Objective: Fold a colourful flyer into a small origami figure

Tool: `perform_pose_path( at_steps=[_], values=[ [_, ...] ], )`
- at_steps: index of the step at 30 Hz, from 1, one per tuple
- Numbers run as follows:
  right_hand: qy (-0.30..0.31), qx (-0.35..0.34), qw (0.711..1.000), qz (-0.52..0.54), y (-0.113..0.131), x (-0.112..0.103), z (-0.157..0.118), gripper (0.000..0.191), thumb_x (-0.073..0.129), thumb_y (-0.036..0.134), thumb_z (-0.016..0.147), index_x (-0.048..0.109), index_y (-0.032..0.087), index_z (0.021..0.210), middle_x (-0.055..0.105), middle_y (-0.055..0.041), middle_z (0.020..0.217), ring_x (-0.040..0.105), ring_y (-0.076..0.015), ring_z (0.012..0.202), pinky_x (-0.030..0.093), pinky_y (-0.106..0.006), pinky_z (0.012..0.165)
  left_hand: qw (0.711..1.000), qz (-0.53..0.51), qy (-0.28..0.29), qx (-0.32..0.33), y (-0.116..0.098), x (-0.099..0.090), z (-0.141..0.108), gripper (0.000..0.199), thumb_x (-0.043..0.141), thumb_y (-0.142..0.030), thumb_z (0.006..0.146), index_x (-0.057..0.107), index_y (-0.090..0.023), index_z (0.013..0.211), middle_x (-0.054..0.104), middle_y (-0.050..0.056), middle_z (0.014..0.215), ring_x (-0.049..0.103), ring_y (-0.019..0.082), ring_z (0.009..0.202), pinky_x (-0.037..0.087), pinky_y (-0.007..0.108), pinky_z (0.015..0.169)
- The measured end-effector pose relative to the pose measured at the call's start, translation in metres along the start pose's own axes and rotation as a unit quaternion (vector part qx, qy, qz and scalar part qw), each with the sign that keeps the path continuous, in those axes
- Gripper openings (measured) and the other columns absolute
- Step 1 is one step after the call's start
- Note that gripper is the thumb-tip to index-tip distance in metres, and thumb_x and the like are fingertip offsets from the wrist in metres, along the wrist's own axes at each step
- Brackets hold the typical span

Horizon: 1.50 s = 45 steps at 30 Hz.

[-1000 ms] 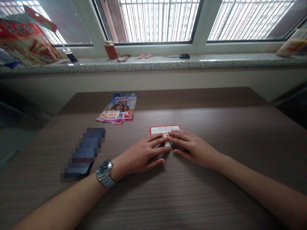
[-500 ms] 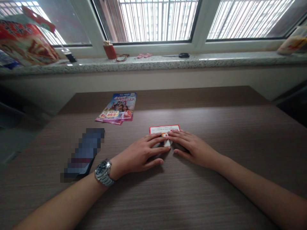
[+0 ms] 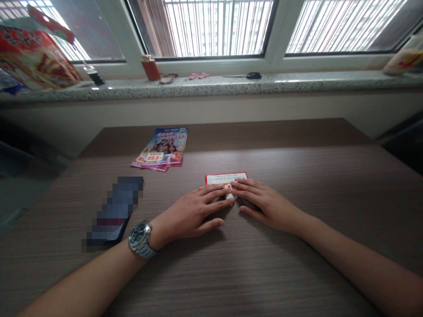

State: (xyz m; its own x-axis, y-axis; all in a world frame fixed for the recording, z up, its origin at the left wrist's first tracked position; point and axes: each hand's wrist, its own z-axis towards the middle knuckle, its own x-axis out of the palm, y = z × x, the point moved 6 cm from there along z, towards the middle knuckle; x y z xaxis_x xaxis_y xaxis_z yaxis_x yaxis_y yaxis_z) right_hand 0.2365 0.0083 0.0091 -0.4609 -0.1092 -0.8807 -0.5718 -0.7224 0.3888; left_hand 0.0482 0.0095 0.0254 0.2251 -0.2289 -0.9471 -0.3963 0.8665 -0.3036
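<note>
Left hand (image 3: 200, 210) and right hand (image 3: 268, 204), fingers slightly spread, rest on the red-bordered paper (image 3: 222, 178), its long axis running left to right.

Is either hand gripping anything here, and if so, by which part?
Nothing looks gripped: the left hand and right hand are open, palms down, fingers over the near part of the red-edged paper.
</note>
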Motion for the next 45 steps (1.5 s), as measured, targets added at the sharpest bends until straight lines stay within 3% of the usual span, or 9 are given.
perform_pose_path(
  at_steps=[10,18,23,27,36,45],
  values=[
    [-0.011,-0.004,1.000,0.005,0.000,-0.003,0.000,0.057,0.064,0.028,0.096,0.047,0.030,0.151,0.054,-0.0084,0.151,0.046,-0.0287,0.143,0.039,-0.055,0.119,1.000,-0.014,-0.015,-0.010,0.000,0.000,0.000,0.058,0.053,-0.048,0.100,0.041,-0.029,0.154,0.039,0.009,0.160,0.039,0.031,0.146,0.036,0.050,0.120],
    [-0.015,0.008,1.000,0.007,-0.001,-0.005,0.003,0.042,0.055,0.027,0.101,0.054,0.030,0.143,0.059,-0.0078,0.146,0.050,-0.0257,0.139,0.039,-0.052,0.118,1.000,0.015,0.014,-0.021,-0.006,0.007,0.002,0.063,0.047,-0.055,0.101,0.035,-0.029,0.156,0.033,0.007,0.164,0.032,0.030,0.150,0.030,0.050,0.122],
    [-0.086,0.044,0.995,0.028,-0.004,-0.012,0.005,0.017,0.057,0.025,0.099,0.066,0.025,0.114,0.069,-0.0092,0.124,0.062,-0.0263,0.119,0.051,-0.046,0.102,0.999,0.009,0.011,-0.032,-0.008,0.012,0.002,0.066,0.048,-0.058,0.100,0.033,-0.028,0.157,0.031,0.008,0.164,0.030,0.031,0.151,0.029,0.049,0.123],
    [-0.098,0.086,0.991,0.026,-0.008,-0.010,0.006,0.003,0.063,0.022,0.095,0.064,0.022,0.093,0.067,-0.0083,0.102,0.063,-0.0243,0.096,0.053,-0.039,0.084,0.999,0.014,0.020,-0.038,-0.008,0.015,0.003,0.068,0.046,-0.060,0.100,0.030,-0.028,0.159,0.029,0.008,0.165,0.030,0.031,0.151,0.030,0.049,0.122],
    [-0.097,0.097,0.990,0.044,-0.014,-0.001,0.007,0.008,0.068,0.019,0.091,0.062,0.022,0.087,0.066,-0.0052,0.098,0.061,-0.0226,0.093,0.048,-0.035,0.083,0.999,0.008,0.023,-0.032,-0.012,0.011,0.004,0.063,0.046,-0.060,0.100,0.040,-0.027,0.154,0.031,0.009,0.164,0.029,0.030,0.152,0.030,0.048,0.123],
    [-0.112,0.162,0.980,0.030,-0.028,-0.011,0.013,0.011,0.069,0.014,0.088,0.063,0.020,0.081,0.061,-0.0029,0.086,0.059,-0.0191,0.080,0.046,-0.030,0.073,0.999,0.006,0.023,-0.040,-0.012,0.009,0.004,0.061,0.047,-0.059,0.100,0.042,-0.029,0.153,0.033,0.009,0.163,0.031,0.032,0.151,0.033,0.050,0.121]
  ],
)
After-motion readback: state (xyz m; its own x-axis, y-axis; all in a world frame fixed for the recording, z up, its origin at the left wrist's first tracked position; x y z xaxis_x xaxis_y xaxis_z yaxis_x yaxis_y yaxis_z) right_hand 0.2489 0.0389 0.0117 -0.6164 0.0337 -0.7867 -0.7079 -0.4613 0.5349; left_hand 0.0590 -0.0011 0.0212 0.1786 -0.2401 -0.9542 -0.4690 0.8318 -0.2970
